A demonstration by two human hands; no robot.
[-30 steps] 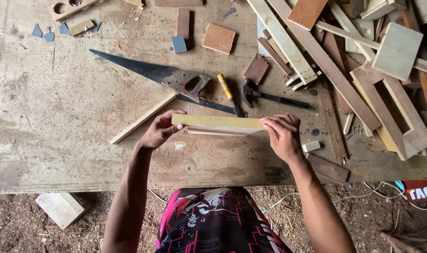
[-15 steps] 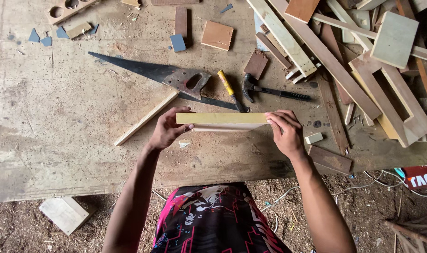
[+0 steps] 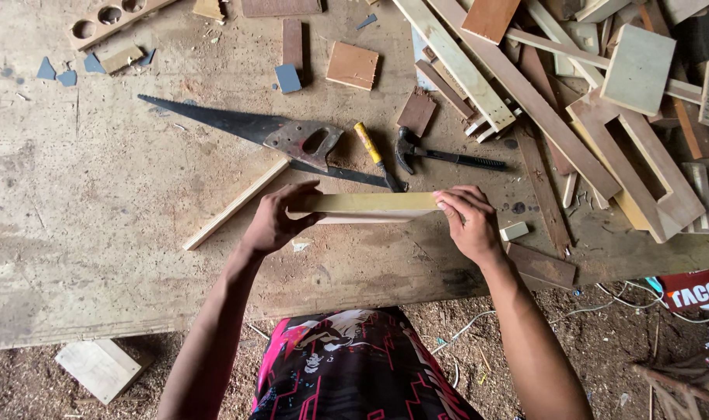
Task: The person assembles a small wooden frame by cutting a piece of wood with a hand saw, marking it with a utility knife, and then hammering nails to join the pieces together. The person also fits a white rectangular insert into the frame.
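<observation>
red package [image 3: 693,289] | rectangular, white lettering | on the ground at right, below the workbench [image 3: 98,233] edge

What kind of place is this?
Probably a rough woodworking shop: a handsaw and hammer lie on a worn workbench, offcuts are piled up, and sawdust covers the ground.

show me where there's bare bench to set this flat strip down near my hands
The widest bare patch is the bench top left of the loose thin strip, below the handsaw. A smaller one lies along the near edge, between the left hand and right hand holding the flat wood strip. The right side is crowded with a pile of offcuts.
</observation>
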